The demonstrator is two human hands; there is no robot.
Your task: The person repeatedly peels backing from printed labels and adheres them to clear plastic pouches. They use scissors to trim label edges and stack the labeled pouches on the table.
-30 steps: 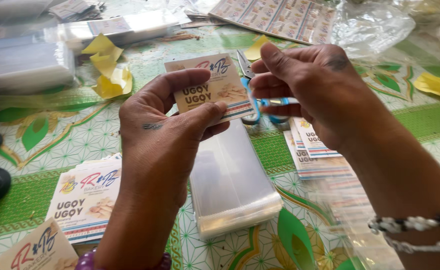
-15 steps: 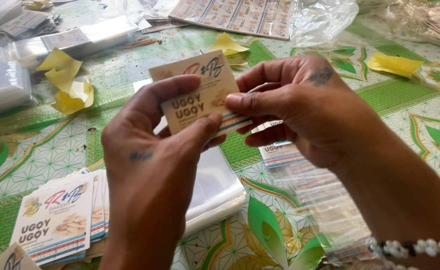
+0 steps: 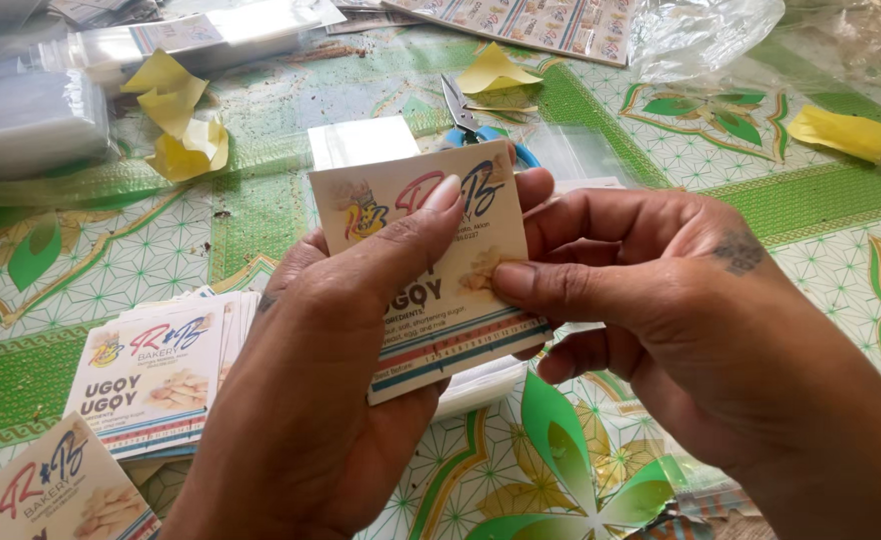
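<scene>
Two hands are gripping one card (image 3: pixel 431 290) above the bench (image 3: pixel 821 200): we are pinching it with left hand (image 3: pixel 331 370) fingers and right hand (image 3: pixel 651 300) fingers closed on it, keeping its edges square and uncreased.

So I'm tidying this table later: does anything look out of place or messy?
Yes. Crumpled yellow paper scraps lie scattered over the green patterned tablecloth, and dark crumbs speckle it near the top. Scissors lie half hidden behind the printed label card held by the left hand and right hand.
</scene>
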